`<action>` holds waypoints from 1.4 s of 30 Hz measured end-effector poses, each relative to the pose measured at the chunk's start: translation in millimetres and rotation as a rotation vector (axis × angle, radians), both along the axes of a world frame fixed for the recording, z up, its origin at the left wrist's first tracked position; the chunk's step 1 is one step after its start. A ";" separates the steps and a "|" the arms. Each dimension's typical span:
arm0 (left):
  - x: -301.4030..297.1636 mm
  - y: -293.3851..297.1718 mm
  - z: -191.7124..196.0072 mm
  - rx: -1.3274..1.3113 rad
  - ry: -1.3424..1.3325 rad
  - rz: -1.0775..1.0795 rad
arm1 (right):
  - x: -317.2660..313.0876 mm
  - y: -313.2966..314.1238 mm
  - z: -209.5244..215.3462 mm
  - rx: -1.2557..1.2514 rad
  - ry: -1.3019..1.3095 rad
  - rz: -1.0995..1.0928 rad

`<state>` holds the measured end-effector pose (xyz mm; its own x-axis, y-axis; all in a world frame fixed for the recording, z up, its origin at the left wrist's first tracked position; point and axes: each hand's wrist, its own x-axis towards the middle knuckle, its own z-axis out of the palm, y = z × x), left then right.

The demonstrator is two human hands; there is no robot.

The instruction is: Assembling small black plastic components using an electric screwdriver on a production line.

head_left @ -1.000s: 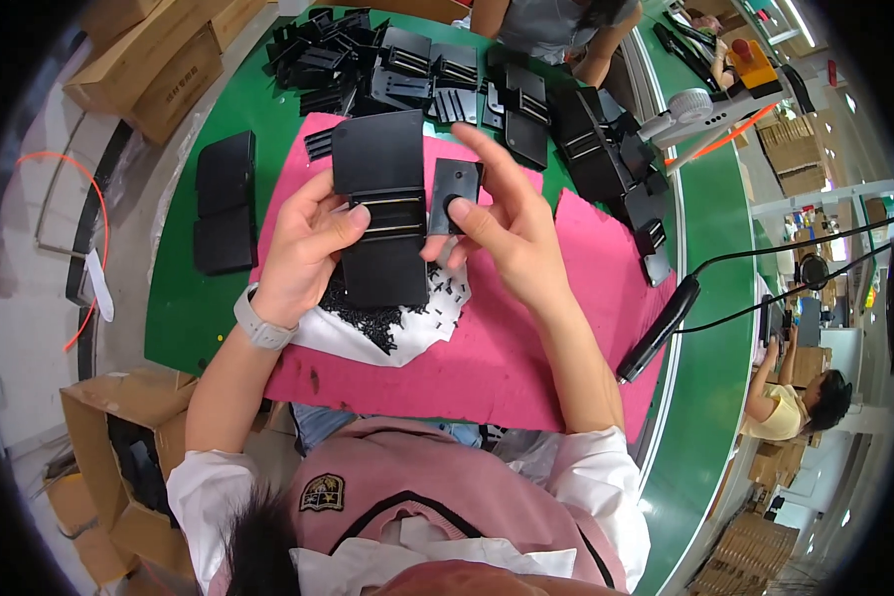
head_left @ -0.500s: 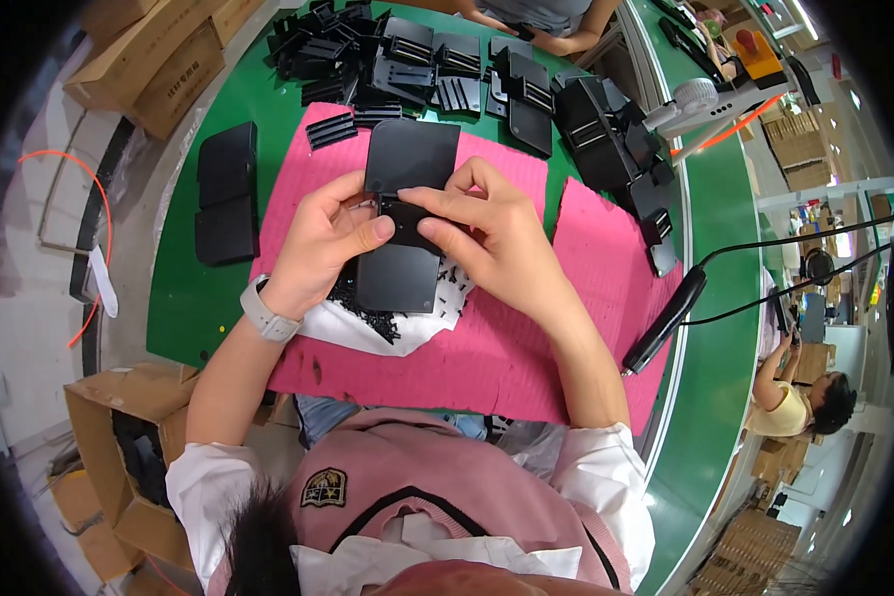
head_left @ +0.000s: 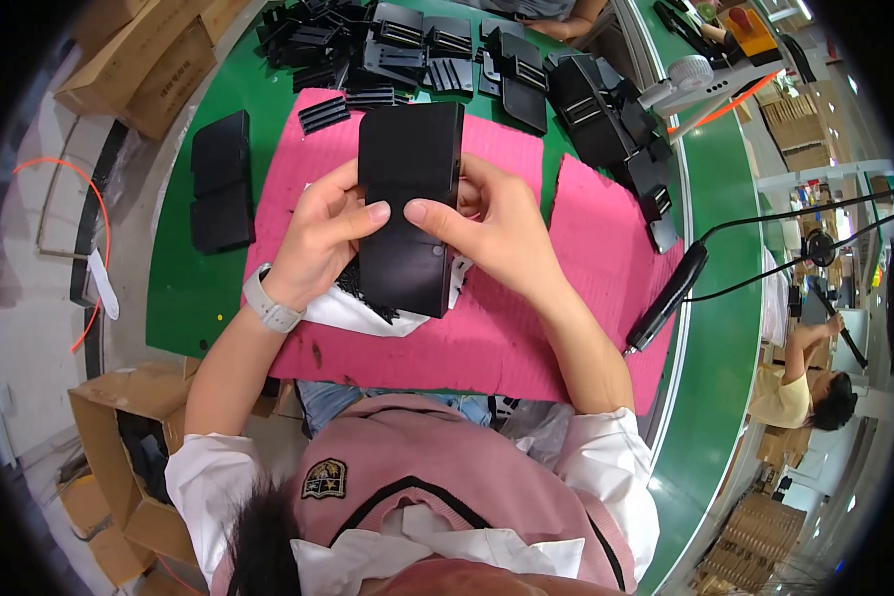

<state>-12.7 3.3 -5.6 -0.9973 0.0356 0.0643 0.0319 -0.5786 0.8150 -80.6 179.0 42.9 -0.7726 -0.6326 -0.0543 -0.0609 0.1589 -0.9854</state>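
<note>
A long black plastic housing (head_left: 408, 149), flat-faced with a seam across its middle, is held upright over the pink mat. My left hand (head_left: 323, 233) grips its left edge, thumb on the face. On the opposite edge, my right hand (head_left: 492, 223) grips it with the thumb also pressed on the front. The other fingers of both hands are partly hidden behind the housing. Below it, a white cloth or bag (head_left: 353, 316) carries a heap of small black screws (head_left: 370, 295), partly covered by the housing.
Pink cardboard (head_left: 417, 363) covers the green table (head_left: 174, 313). A similar black housing (head_left: 221, 184) lies at left; many black plastic parts (head_left: 397, 60) are piled at the far side. A corded black electric screwdriver (head_left: 670, 298) rests at right. Other people sit beyond the table and at far right.
The housing has been turned over: its recessed middle faced me before, and now a flat face does. My right fingers have left the middle and hold the right edge.
</note>
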 end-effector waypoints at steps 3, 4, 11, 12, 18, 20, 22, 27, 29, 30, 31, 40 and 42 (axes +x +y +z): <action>3.0 -10.1 -1.0 -0.428 0.022 0.102 | -4.1 15.3 12.3 0.078 -0.180 0.013; 2.6 -13.9 3.8 -0.424 0.018 0.092 | -3.6 23.0 6.8 -0.035 -0.180 -0.052; 2.5 -20.4 -2.6 -1.572 0.361 0.221 | -3.7 108.1 -33.8 0.050 -0.280 -0.363; 3.0 -17.8 -2.3 -1.573 0.360 0.216 | 0.5 112.0 -38.3 0.127 -0.279 -0.425; 6.2 -9.9 0.5 -1.604 0.317 0.167 | 13.5 112.2 -41.6 0.637 0.184 -0.488; 5.2 -11.5 -3.9 -1.515 0.340 0.271 | 19.1 111.6 -35.7 0.880 0.459 -0.473; 3.8 -12.3 -2.8 -1.486 0.356 0.311 | 21.8 117.6 -30.8 0.884 0.494 -0.511; 2.8 -10.7 1.6 -1.460 0.339 0.349 | 24.9 173.3 -10.3 1.068 0.768 -0.929; 2.1 -9.3 3.6 -1.384 0.294 0.394 | 22.1 207.8 -8.8 1.331 0.833 -1.079; 2.2 -8.3 3.2 -1.380 0.295 0.388 | 21.1 219.4 -10.5 1.401 0.832 -1.124; 2.7 -7.1 3.1 -1.297 0.266 0.386 | 19.4 226.8 -14.9 1.407 0.830 -1.126; -1.2 5.3 1.8 -0.153 -0.187 -0.146 | -29.1 269.8 -43.9 0.682 0.374 -0.947; -2.2 11.0 1.6 -0.019 -0.258 -0.148 | -26.6 250.1 -28.9 0.249 0.063 -0.830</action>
